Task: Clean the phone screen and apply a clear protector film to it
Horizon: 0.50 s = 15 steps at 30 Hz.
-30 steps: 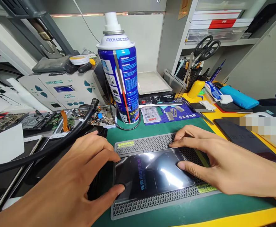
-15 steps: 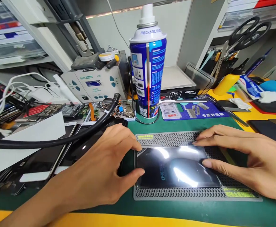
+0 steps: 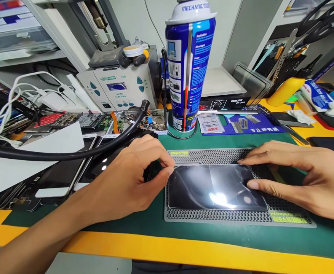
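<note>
Closest, the yellow front edge of a counter (image 3: 121, 243) runs before the phone (image 3: 218, 190), with one green mat (image 3: 201, 238) over it. The single dark, glossy phone lies flat on one grey honeycomb pad (image 3: 212, 216); the pad's label, beyond the phone's left end, reads "Anti slip balance pad". Two hands are at the phone. The left hand (image 3: 171, 167) presses thumb and forefinger together at its far left corner; I cannot tell whether a thin edge is between them. The right hand (image 3: 245, 173) is spread over its right end, thumb on the glass, fingers at the far edge.

Left of the phone lie at least two dark flat devices, one white sheet (image 3: 55, 152) and one black hose (image 3: 69, 154) crossing over them. Beyond the phone is one purple-blue card (image 3: 258, 127) with white Chinese characters, and one upright blue can (image 3: 189, 76), its partly visible name reading "MECHANIC MAS", with "Application" and "Advantages" lower down. Beyond the phone and to its left, a grey-white station (image 3: 115, 89) says "QUICK" and "LEAD FREE", with four blue arrow-shaped buttons and three small ovals; one round tub (image 3: 133, 51) sits on top. Beyond the phone and to its right lies one yellow bottle (image 3: 286, 91).
</note>
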Tool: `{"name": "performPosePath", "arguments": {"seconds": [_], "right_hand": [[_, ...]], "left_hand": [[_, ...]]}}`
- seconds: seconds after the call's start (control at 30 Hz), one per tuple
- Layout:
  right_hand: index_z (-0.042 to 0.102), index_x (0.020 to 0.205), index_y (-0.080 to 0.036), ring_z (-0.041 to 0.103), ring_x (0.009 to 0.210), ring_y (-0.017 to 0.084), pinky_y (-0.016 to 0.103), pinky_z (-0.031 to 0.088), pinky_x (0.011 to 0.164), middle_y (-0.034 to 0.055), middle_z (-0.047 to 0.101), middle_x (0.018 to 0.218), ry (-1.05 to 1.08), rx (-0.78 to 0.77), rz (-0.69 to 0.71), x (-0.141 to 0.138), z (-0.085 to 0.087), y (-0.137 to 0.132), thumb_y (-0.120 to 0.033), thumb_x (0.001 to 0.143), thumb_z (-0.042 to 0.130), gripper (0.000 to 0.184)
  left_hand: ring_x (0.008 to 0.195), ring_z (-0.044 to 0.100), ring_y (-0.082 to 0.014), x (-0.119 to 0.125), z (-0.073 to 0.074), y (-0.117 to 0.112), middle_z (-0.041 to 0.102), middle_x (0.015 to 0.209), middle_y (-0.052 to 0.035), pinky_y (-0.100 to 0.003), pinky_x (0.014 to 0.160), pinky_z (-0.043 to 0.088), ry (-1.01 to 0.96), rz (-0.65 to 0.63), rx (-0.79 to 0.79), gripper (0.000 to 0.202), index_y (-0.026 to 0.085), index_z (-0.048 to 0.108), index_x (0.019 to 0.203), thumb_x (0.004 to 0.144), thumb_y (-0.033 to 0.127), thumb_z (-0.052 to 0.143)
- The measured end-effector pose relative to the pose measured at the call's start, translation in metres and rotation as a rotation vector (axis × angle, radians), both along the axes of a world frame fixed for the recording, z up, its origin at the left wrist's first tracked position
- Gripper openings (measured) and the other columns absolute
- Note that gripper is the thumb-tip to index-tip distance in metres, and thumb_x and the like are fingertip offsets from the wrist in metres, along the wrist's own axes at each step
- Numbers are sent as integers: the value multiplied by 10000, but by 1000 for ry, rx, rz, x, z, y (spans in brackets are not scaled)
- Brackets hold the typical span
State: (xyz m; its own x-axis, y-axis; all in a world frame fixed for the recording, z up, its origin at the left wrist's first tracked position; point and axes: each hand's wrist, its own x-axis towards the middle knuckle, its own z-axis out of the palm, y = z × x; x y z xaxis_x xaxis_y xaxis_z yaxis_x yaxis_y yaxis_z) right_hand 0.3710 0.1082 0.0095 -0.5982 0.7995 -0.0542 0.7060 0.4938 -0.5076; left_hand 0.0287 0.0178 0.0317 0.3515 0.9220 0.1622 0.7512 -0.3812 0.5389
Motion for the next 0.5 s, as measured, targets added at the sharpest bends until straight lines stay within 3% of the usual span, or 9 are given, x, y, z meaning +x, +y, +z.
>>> {"name": "performPosePath", "arguments": {"seconds": [0.17, 0.33, 0.5], "right_hand": [[781, 1164, -416, 717, 1113, 386, 563, 626, 952, 28, 751, 1267, -20, 27, 34, -3, 4, -1, -719, 908, 647, 419], [752, 1200, -445, 748, 1043, 316, 440, 663, 822, -21, 757, 1253, 0, 78, 57, 0, 1, 0, -716, 893, 680, 416], [753, 1189, -441, 759, 1023, 286, 391, 667, 801, -40, 768, 1227, 9, 131, 78, 1, -1, -1, -706, 909, 666, 395]], "left_hand": [[945, 593, -173, -2, -3, -2, 658, 959, 13, -356, 839, 469, -8, 12, -38, 105, 264, 637, 922, 1006, 244, 577], [946, 589, -177, -4, -5, 1, 662, 960, 22, -363, 867, 459, 19, 20, -2, 100, 282, 648, 938, 1016, 272, 586], [954, 587, -167, -5, -8, 1, 660, 967, 30, -356, 881, 458, 28, 0, 7, 102, 283, 643, 955, 1020, 251, 572]]}}
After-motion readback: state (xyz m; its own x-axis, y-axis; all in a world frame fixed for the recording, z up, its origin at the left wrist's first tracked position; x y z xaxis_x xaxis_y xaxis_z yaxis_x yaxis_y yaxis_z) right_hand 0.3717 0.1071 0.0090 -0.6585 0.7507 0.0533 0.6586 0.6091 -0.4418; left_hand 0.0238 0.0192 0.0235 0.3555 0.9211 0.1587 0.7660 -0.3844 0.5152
